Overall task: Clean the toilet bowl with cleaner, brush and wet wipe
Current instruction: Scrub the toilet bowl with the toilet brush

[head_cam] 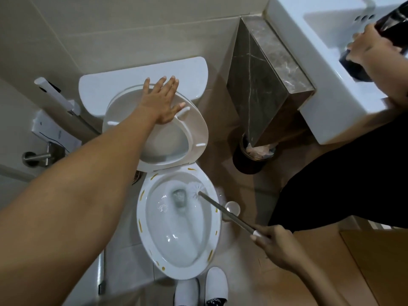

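Head view looks down on the toilet bowl (178, 226). The left hand (162, 102) lies flat, fingers spread wide, on the raised seat (194, 129) behind the bowl. The right hand (276, 244), at the bowl's right, grips the brush handle (225, 208); the white brush head (195, 188) is inside the bowl, near the drain. Yellow cleaner marks (140, 226) dot the bowl rim.
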Tool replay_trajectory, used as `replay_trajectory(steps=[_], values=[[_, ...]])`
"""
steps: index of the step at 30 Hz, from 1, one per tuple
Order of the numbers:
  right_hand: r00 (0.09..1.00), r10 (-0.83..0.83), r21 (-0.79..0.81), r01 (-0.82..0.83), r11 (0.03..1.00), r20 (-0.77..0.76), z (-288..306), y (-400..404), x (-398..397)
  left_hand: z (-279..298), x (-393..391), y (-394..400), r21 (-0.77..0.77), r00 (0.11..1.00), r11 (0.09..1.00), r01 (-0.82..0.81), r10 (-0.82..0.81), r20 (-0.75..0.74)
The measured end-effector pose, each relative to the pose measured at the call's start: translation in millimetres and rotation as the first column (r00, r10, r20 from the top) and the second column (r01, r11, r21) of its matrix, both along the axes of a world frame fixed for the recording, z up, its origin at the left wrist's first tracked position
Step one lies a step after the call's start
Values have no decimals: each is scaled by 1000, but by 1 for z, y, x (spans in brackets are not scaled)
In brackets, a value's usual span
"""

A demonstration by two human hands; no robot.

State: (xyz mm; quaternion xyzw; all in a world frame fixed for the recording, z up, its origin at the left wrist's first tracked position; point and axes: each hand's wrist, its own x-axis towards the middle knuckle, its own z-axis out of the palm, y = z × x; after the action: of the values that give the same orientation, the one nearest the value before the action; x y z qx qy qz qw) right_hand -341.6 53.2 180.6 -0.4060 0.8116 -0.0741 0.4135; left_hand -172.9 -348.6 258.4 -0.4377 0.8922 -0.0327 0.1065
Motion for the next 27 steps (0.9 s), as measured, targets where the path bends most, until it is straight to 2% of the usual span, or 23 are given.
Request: replay_trajectory(steps=[7,10,15,20,27], values=[[974,-225,-121,219,968,-38,-16,15,-12,-4,-5,-1,5,1000,1000,1,-1,8],[954,-294,-119,286,951,-60,-37,14,-14,-4,-5,-1,4,1000,1000,3,-3,0],[928,-366,-75,361,929,-64,-76,4,-16,-8,-5,1,-41,1000,999,17,-18,-15],[888,-459,54,461,886,-34,-119,3,-14,-11,-2,-3,-75,999,996,42,-44,-25],[903,-427,196,429,882,-56,-172,12,-15,-15,1,-6,-121,995,990,76,-84,-57]])
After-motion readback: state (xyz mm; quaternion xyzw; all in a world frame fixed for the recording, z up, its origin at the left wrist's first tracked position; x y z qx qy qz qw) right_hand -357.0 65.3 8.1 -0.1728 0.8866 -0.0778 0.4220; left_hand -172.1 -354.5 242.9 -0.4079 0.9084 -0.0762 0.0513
